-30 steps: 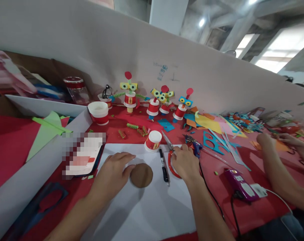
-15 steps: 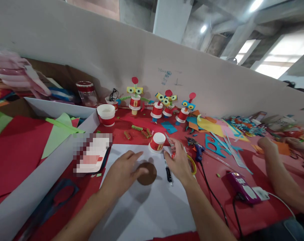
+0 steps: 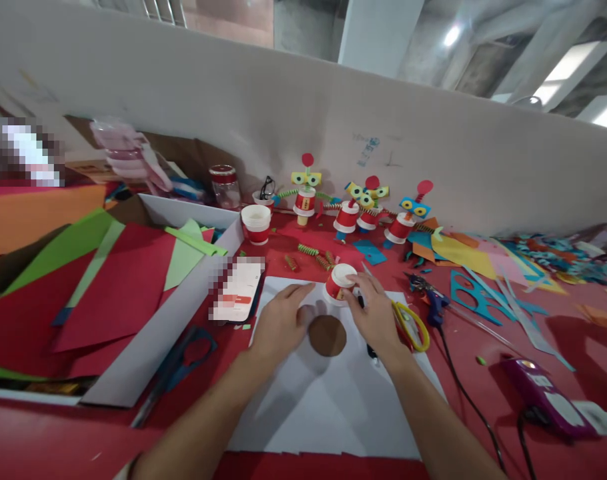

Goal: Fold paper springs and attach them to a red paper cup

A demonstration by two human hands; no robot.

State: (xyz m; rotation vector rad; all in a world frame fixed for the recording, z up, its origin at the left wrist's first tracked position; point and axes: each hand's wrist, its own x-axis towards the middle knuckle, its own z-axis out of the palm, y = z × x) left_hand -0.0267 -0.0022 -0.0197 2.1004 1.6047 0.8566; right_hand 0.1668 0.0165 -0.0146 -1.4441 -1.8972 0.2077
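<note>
A red-and-white paper cup [image 3: 336, 291] stands upside down at the top of a white paper sheet [image 3: 323, 413]. My right hand [image 3: 376, 313] has its thumb and fingertips closed on the cup's right side. Under that hand lies a pen [image 3: 372, 352], mostly hidden. My left hand [image 3: 281, 323] hovers over the sheet with its fingers stretched and holds nothing. Between both hands a brown paper disc [image 3: 327, 335] lies flat. Scissors with yellow handles [image 3: 414, 327] rest right of my right hand.
Cup figures [image 3: 303, 202] with spring arms stand along the back wall. A box of coloured paper [image 3: 113, 380] is at left, beside a phone [image 3: 241, 287] and stacked paper cups [image 3: 257, 230]. On the right lie a glue gun [image 3: 437, 308], its cord and a purple power strip [image 3: 546, 397].
The view has swung left, so things appear further right. My right hand has moved onto the paper cup's side. My left hand has drawn off the brown disc's edge.
</note>
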